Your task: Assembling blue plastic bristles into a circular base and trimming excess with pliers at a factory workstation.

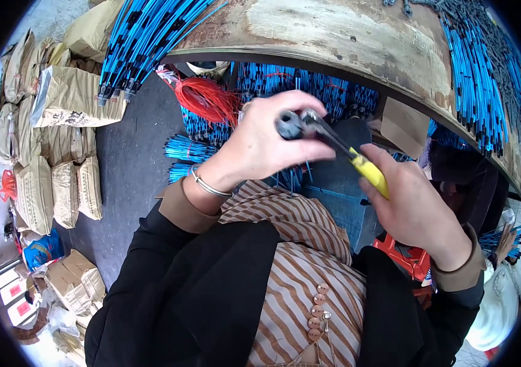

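Observation:
My left hand [266, 137] is curled around a small dark grey rounded part [289, 125], which looks like metal and has a hole in its end. Just beside that part is the tip of a tool with a slim dark shaft and a yellow handle [370, 174]. Wrapped around the handle is my right hand [416, 211]. Motion blur and the fingers hide the tool's exact kind. Both hands are held in front of my body, below the near edge of the wooden table [315, 27].
Blue cables with black ends [144, 43] overhang the table at left, and more blue cables [471, 79] lie at right. Below are a red strand bundle [205, 101] and a red stool [404, 257]. Paper sacks [34, 192] line the left. Another person's hand [505, 243] is at far right.

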The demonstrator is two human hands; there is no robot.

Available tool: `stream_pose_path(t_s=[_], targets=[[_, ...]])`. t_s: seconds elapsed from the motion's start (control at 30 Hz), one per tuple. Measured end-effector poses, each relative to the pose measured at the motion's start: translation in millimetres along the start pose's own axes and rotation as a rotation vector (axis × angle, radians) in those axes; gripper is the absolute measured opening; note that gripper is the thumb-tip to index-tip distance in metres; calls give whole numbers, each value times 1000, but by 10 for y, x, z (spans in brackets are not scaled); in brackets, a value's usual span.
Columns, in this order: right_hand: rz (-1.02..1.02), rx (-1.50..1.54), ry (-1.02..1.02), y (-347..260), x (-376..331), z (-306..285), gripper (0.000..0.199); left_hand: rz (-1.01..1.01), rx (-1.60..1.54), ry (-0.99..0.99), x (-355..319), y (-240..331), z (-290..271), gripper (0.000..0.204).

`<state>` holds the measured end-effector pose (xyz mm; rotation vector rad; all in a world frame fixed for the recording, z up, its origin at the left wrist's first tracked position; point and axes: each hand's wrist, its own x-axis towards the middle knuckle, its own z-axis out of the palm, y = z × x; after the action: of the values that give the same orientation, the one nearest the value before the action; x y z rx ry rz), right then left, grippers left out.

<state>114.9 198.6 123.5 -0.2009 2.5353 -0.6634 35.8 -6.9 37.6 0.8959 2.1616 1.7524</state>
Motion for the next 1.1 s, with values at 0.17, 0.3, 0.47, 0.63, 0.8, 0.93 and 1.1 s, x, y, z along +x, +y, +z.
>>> stream_pose_path(t_s=[0.17, 0.3, 0.47, 0.63, 0.8, 0.93, 1.1], targets=[[-204, -4, 248, 333, 153, 180, 41, -126, -298, 42, -77, 4, 24, 62], [-432, 1391, 341, 686, 140, 412, 45, -52, -417, -61, -46, -131, -60, 74], [-181, 1205, 449, 678, 220, 664, 47, 76, -181, 32, -89, -364, -26, 64], [-320, -354, 926, 765, 340, 667, 48, -139, -399, -69, -116, -342, 13, 59], [-503, -573, 1035, 661, 467, 625, 51, -90, -219, -66, -106, -283, -53, 49], [-533, -671, 1030, 642, 492, 564, 49, -125, -264, -68, -128, -279, -94, 44], [-627, -790, 1075, 640, 492, 472, 45, -68, -258, -76, -101, -249, -84, 34]])
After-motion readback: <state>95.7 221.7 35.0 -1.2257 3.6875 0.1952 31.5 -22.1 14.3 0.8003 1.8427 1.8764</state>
